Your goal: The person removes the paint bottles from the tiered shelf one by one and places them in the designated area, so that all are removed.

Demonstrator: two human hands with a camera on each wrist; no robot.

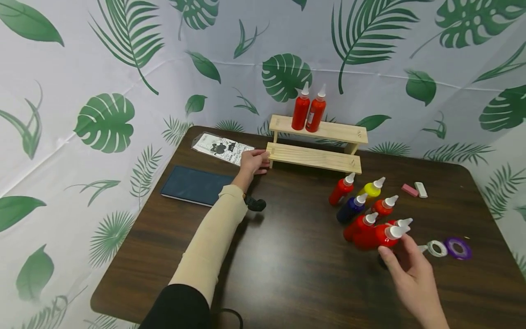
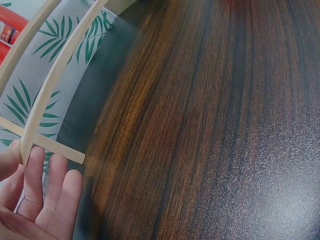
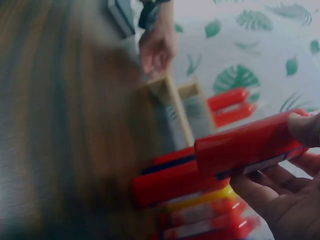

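Observation:
In the head view my left hand point(image 1: 249, 162) grips the left end of the lower shelf of a two-step wooden rack point(image 1: 314, 157). Thumb and fingers pinch the board's end in the left wrist view. My right hand point(image 1: 412, 269) holds a red squeeze bottle point(image 3: 245, 145) with a white nozzle, raised off the table and tilted. Below and beyond it stand several bottles: red point(image 1: 340, 193), yellow point(image 1: 371, 189), dark blue point(image 1: 350, 210) and more red ones, partly hidden. Two red bottles point(image 1: 301, 112) stand side by side on the upper shelf, left of its middle.
A dark blue book point(image 1: 195, 185) and a packaged printed sheet point(image 1: 219, 147) lie at the table's left. To the right are a pink eraser point(image 1: 409, 190), a white eraser point(image 1: 421, 189), a white tape roll point(image 1: 430, 247) and a purple tape roll point(image 1: 449, 249). A leaf-print cloth hangs behind.

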